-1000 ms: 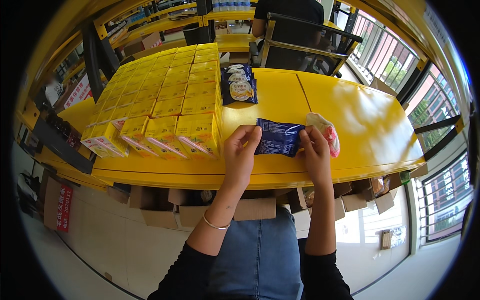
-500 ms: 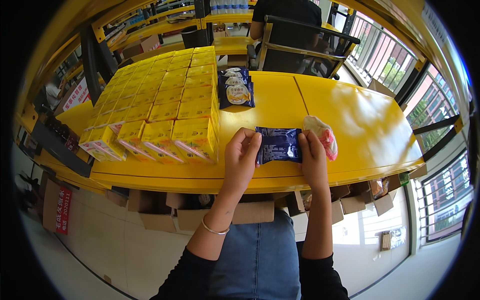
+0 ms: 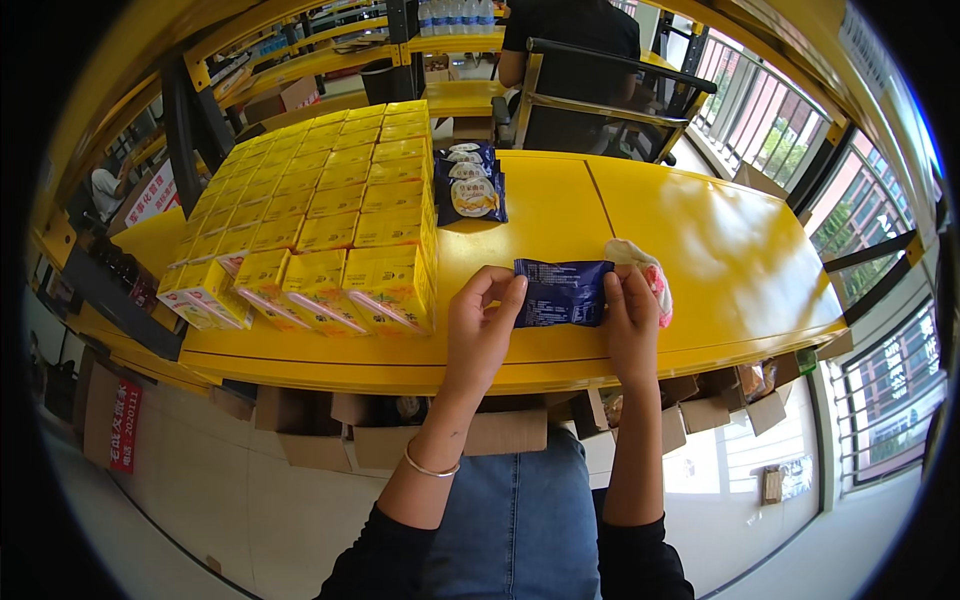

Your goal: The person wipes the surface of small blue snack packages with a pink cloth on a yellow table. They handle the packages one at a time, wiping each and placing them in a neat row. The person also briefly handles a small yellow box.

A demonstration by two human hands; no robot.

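Observation:
A dark blue snack packet point(image 3: 563, 294) is stretched flat between my two hands above the near part of the yellow table, its printed text side facing up. My left hand point(image 3: 484, 320) is closed at the packet's left edge, thumb on top. On the right edge, my right hand point(image 3: 632, 325) pinches it between thumb and fingers. Just behind the right hand lies a crumpled white and red cloth-like item point(image 3: 655, 285), partly hidden by that hand. Several similar blue packets point(image 3: 472, 195) with round pale labels lie overlapped in a row farther back.
A large block of yellow boxes point(image 3: 330, 200) fills the left of the yellow table point(image 3: 720, 270). Open cardboard cartons point(image 3: 450, 440) sit below its front edge. Beyond the far edge, a person sits in a black chair point(image 3: 600, 100). Bottled water point(image 3: 455, 17) stands on a shelf behind.
The packet is slightly flatter and more fully turned toward me. My left fingers have shifted a little along its left edge. The view has tilted slightly.

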